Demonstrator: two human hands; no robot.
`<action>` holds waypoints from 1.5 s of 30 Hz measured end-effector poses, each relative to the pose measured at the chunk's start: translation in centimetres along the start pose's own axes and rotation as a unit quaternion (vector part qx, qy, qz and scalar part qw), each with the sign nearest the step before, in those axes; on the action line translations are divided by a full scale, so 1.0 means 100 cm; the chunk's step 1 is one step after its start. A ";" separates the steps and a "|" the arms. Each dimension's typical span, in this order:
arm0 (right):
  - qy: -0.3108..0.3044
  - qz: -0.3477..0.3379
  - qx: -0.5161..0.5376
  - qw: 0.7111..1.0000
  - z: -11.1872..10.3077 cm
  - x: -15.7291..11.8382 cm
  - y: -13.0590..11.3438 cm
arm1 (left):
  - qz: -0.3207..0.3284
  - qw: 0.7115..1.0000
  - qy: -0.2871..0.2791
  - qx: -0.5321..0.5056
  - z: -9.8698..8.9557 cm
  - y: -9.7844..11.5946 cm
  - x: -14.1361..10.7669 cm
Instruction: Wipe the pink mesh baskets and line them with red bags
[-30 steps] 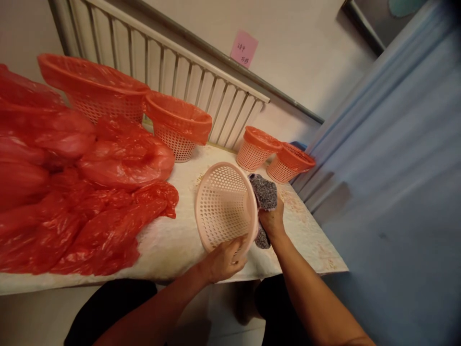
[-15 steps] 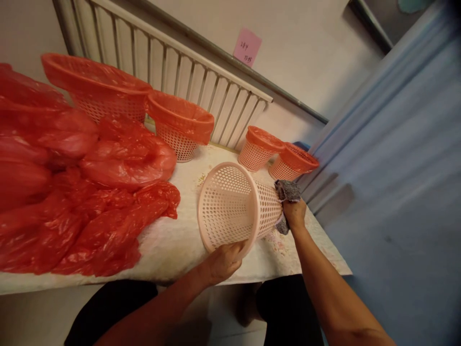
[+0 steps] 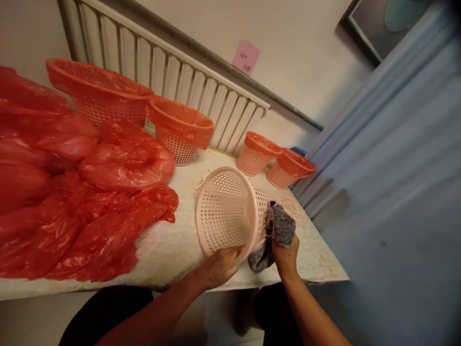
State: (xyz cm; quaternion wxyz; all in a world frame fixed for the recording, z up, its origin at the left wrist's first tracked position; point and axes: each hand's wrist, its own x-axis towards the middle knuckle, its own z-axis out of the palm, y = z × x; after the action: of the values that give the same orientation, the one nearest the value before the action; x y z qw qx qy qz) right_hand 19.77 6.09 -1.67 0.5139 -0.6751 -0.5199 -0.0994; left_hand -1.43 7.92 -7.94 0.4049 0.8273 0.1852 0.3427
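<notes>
A pale pink plastic wastebasket (image 3: 225,204) with a pattern of holes lies on its side on the table, its mouth turned to the left. My left hand (image 3: 222,266) is closed on the lower part of its rim. My right hand (image 3: 286,252) grips a dark grey cloth (image 3: 283,226), which lies against the basket's outer wall near the base. The cloth covers most of the right fingers, and a loose fold of it hangs toward the table.
Red plastic bags (image 3: 86,192) are heaped on the left of the table (image 3: 169,254). Behind stand several bag-lined baskets, among them one basket (image 3: 180,129) and a smaller basket (image 3: 257,154). A radiator (image 3: 173,72) runs along the wall; a blue curtain (image 3: 378,182) hangs at right.
My right hand has moved the cloth down and slightly left along the basket's side, toward me. My left hand keeps its hold on the rim, and the basket has barely shifted.
</notes>
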 end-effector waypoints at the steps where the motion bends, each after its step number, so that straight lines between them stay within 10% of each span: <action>1: -0.008 -0.011 0.016 1.000 -0.001 -0.005 -0.010 | 0.000 1.000 0.001 -0.006 0.000 0.001 0.000; 10: -0.081 -0.127 0.084 0.985 0.008 0.035 -0.072 | 0.029 0.998 -0.016 0.047 0.007 -0.011 0.001; 19: -0.090 -0.104 -0.075 0.988 0.035 0.099 -0.019 | 0.040 0.998 -0.014 0.042 0.002 -0.014 -0.002; 31: -0.068 -0.096 -0.099 0.988 0.030 0.074 -0.003 | -0.059 0.995 0.017 0.078 0.014 -0.010 -0.016; 45: -0.064 -0.103 -0.027 0.992 -0.008 0.020 0.003 | -0.166 0.944 0.269 -0.095 0.023 0.107 0.053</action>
State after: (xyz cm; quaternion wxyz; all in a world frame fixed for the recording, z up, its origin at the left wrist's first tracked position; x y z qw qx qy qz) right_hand 21.21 6.64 -0.15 0.4481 -0.6366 -0.6157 -0.1221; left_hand 4.25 3.31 1.79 0.4676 0.6198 0.3886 0.4962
